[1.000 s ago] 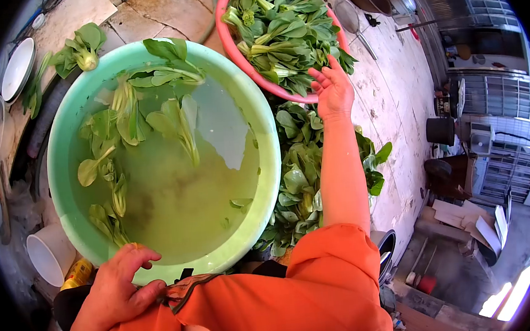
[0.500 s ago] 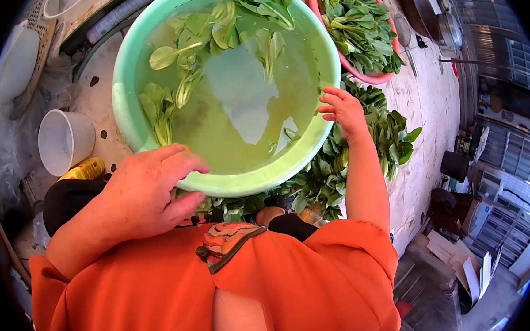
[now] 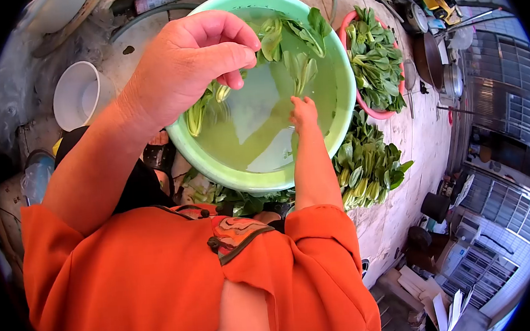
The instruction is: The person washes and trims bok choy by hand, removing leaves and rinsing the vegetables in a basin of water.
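Observation:
My left hand (image 3: 205, 62) is raised over the left part of a green basin (image 3: 250, 180), its fingers curled, thumb and index tips close together; nothing shows between them. My right hand (image 3: 303, 112) is low over the cloudy water, its closed fingertips at the stem end of a leafy green (image 3: 300, 71). Other greens float near the far side, one with broad leaves (image 3: 312, 34) by the rim. A pale-stemmed green (image 3: 196, 116) lies at the left inner wall, partly hidden behind my left hand.
A pink basin (image 3: 379, 114) heaped with greens (image 3: 373, 59) stands at the right. Below it, more greens (image 3: 366, 164) lie on the tiled floor. A white bucket (image 3: 77, 95) is at the left. Pans (image 3: 428, 60) and a strainer (image 3: 410, 74) sit beyond the pink basin.
My left hand has risen from the basin's near rim, its fingers closing. My right hand has moved from beside the pink basin down to the floating green. The view has shifted.

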{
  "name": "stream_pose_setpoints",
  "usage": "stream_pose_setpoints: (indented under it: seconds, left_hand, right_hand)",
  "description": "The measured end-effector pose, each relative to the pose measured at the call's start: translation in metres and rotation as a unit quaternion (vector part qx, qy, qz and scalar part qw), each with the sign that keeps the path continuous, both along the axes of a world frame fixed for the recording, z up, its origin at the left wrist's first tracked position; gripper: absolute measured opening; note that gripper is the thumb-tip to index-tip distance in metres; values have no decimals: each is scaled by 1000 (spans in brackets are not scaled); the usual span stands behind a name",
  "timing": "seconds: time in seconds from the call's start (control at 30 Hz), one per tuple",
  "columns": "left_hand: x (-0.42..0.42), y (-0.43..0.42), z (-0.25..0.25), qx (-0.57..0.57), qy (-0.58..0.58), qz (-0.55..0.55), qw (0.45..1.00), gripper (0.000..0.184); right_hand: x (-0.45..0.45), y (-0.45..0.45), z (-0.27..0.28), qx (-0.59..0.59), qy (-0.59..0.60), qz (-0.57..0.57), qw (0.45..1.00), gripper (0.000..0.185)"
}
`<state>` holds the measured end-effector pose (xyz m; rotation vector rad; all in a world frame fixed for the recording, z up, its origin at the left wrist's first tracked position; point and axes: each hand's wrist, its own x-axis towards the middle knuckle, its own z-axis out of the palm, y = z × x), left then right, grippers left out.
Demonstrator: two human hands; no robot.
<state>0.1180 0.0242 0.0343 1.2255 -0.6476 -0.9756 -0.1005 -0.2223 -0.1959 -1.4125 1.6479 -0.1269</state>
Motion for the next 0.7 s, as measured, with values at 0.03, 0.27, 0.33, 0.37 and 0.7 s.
stream_pose_setpoints:
  seconds: [0.03,0.27,0.33,0.37,0.7]
  left_hand:
    - [0,-3,-1,6,6,-1,1000,8]
    - [-3,-30,-7,26,56,-21,998,8]
    - [-4,-37,-10,30,64,-29,997,8]
    - [-5,-40,-11,30,71,-37,996,8]
    - [-14,-45,-21,53,50,-65,995,10]
  right_hand:
    - [3,-1,-11,18,-28,-30,999,59]
    - [28,24,-70,67,-207,-71,973,29]
    - [19,35,-69,132,-224,-19,965,24]
    - [8,41,-67,175,-198,38,964,24]
    - [-48,74,-45,288,-176,-4,941,45]
